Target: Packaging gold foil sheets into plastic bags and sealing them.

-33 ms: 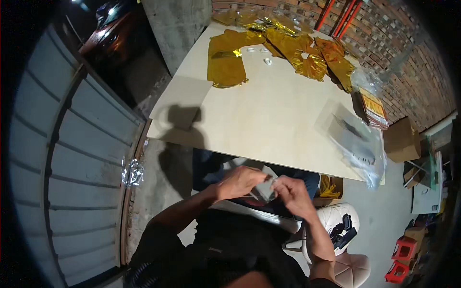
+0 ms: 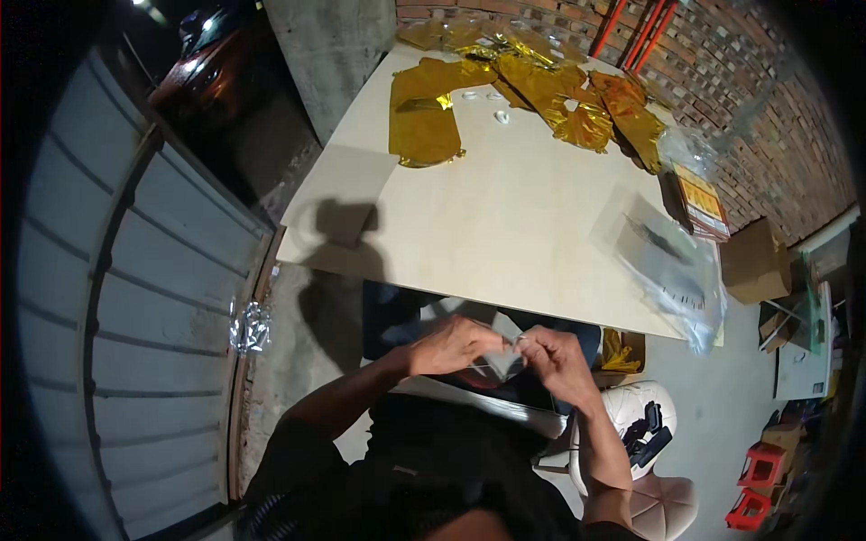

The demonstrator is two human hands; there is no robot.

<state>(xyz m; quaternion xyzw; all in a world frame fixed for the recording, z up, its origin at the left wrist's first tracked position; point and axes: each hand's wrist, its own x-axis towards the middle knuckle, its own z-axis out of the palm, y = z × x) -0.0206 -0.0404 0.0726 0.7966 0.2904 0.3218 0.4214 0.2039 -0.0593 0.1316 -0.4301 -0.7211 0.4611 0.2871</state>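
Observation:
My left hand (image 2: 458,346) and my right hand (image 2: 552,359) meet over my lap, just in front of the table's near edge. The fingertips of both are pinched together, almost touching. Whatever sits between them is too small and blurred to name. Beneath the hands lies a pale grey, sheet-like thing (image 2: 496,362), partly covered by the fingers. Farther off, on the light wooden table (image 2: 487,216), flat gold foil balloons (image 2: 426,126) lie spread along the back, with a few small white pieces (image 2: 502,117) beside them.
Clear plastic bags (image 2: 672,261) overhang the table's right edge. Behind them are a stack of printed packets (image 2: 702,203) and a cardboard box (image 2: 756,261). A white chair (image 2: 631,410) holding a black device stands at my right. A metal shutter (image 2: 167,316) is at left.
Both hands have shifted slightly, and the fingertips meet at a slightly different angle. The things on the table look the same.

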